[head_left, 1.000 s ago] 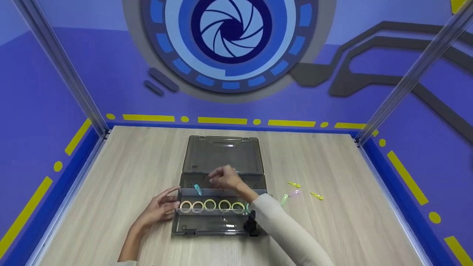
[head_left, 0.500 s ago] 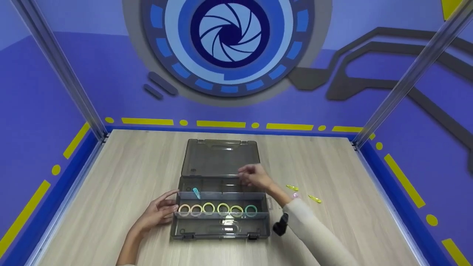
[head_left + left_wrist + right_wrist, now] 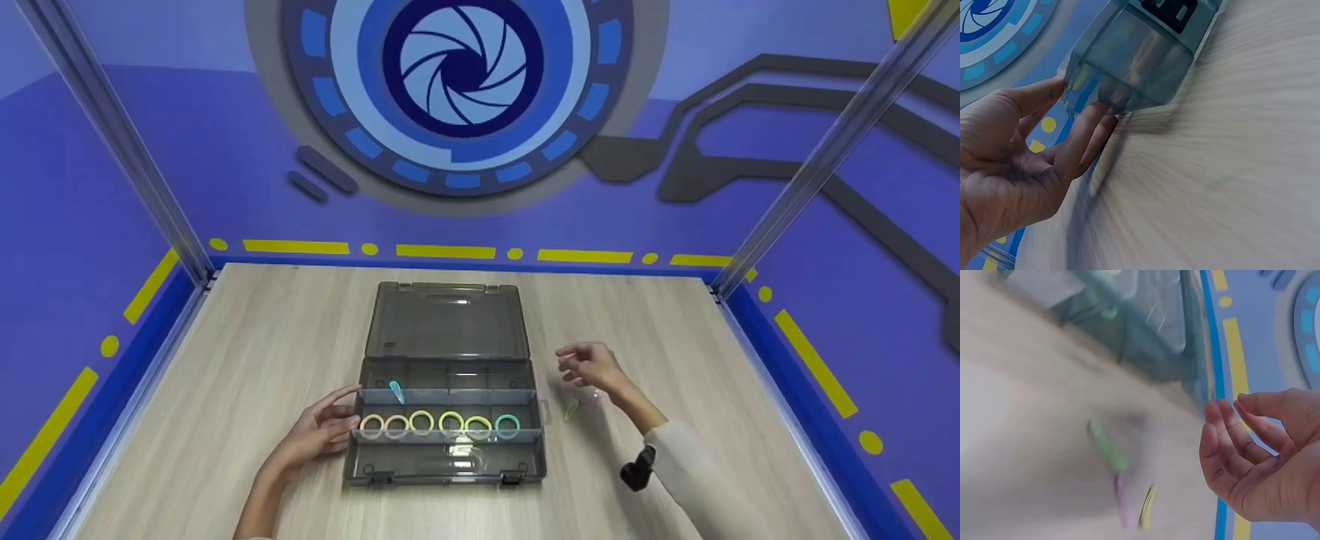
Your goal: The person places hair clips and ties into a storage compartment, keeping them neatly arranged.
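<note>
My left hand (image 3: 319, 429) touches the left wall of an open grey see-through plastic box (image 3: 442, 474); in the left wrist view its fingertips lie at the box's rim and side. My right hand (image 3: 592, 367) is over the table to the right of the box, fingers loosely bent and holding nothing. Below it lie a green hair clip (image 3: 1107, 447), a purple hair clip (image 3: 1123, 503) and a yellow hair clip (image 3: 1147, 507). Inside the box, a blue hair clip (image 3: 397, 391) overlaps the rear divider, and a row of coloured hair ties (image 3: 451, 424) stands in the middle compartment.
The box's lid (image 3: 448, 322) lies folded back behind it on the wooden table (image 3: 285, 330). Two black latches (image 3: 512, 478) sit on its front edge. Blue-purple panels (image 3: 420, 217) with metal posts (image 3: 817, 172) enclose the table.
My right hand has moved right, from above the box's rear compartment to over the table beside it, near the clips. My left hand stays at the box's left side.
</note>
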Motion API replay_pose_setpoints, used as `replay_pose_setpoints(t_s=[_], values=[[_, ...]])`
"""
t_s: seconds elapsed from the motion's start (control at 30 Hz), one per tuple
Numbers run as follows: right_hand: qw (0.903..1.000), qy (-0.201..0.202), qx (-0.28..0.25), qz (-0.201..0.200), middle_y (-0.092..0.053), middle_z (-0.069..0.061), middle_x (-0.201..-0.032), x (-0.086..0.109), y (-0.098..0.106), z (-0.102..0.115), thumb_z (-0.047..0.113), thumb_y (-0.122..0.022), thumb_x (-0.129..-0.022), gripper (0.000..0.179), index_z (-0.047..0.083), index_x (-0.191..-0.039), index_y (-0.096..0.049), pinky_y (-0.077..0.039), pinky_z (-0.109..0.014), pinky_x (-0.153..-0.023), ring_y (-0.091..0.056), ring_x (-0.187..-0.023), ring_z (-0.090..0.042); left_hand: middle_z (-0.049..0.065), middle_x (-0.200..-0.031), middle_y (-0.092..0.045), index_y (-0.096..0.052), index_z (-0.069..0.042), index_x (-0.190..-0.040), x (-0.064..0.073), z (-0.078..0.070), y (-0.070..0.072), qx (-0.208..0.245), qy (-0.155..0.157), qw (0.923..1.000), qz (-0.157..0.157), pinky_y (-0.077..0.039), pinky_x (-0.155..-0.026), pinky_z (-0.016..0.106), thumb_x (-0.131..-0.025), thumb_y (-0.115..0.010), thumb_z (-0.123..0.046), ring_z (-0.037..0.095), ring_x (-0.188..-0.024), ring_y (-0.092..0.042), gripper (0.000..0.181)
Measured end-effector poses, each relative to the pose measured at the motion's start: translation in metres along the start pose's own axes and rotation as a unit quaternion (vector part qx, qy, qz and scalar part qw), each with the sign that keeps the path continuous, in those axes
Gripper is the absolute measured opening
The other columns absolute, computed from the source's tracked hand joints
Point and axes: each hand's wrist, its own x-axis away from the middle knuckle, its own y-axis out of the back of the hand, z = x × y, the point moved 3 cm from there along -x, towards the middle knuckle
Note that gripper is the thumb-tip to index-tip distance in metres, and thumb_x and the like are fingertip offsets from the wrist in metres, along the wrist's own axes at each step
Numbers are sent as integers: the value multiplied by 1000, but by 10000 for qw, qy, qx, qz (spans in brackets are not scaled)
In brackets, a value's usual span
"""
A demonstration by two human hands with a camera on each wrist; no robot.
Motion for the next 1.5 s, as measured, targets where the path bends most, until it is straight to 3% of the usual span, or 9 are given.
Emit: replay_pose_setpoints(t_s=[0.27, 0.5, 0.63, 0.87, 1.23, 1.5], values=[[9996, -223, 37, 150, -74, -27, -100, 21, 13, -26, 1, -60, -99, 27, -17, -118, -63, -63, -38, -69, -75, -81, -26, 11, -124, -56, -34, -11, -159, 2, 1, 0, -76, 21, 9999, -93, -52, -69, 25, -101, -66, -22, 10, -83, -51, 67], [9991, -298, 241, 175, -74, -13, -88, 32, 7, -53, 7, -67, -97, 25, -13, -112, -69, -55, -30, -60, -64, -67, -12, 10, -124, -54, -35, -12, -159, 2, 0, -1, -38, 37, 9999, -90, -52, -70, 25, -102, -65, -22, 11, -84, -50, 66], [9980, -249, 401, 409, -75, -15, -88, 38, 2, -61, 6, -66, -97, 22, -12, -108, -71, -55, -30, -59, -65, -68, -13, 12, -125, -54, -35, -13, -159, 2, 0, -1, -30, 60, 9999, -88, -52, -70, 25, -101, -66, -22, 10, -83, -49, 67], [9971, -40, 601, 465, -75, -20, -89, 43, -3, -61, 5, -68, -96, 18, -12, -101, -72, -57, -28, -58, -69, -70, -15, 16, -130, -55, -35, -13, -159, 2, 1, 0, -56, 101, 9998, -169, -56, -77, 28, -100, -67, -26, 13, -95, -59, 68], [9977, 108, 608, 286, -74, -24, -90, 39, -5, -59, 0, -66, -94, 19, -15, -105, -69, -55, -27, -57, -70, -70, -18, 8, -121, -54, -35, -13, -159, 1, 1, 0, 96, 66, 9999, -73, -52, -71, 25, -100, -67, -24, 10, -86, -51, 68], [9935, 388, 1069, -8, -73, -15, -81, 38, -13, -58, -2, -75, -85, 19, -12, -101, -71, -47, -18, -52, -61, -63, -11, 9, -124, -53, -35, -14, -159, 1, 1, -1, 52, 154, 9998, -141, -55, -74, 27, -102, -65, -24, 12, -90, -54, 66]])
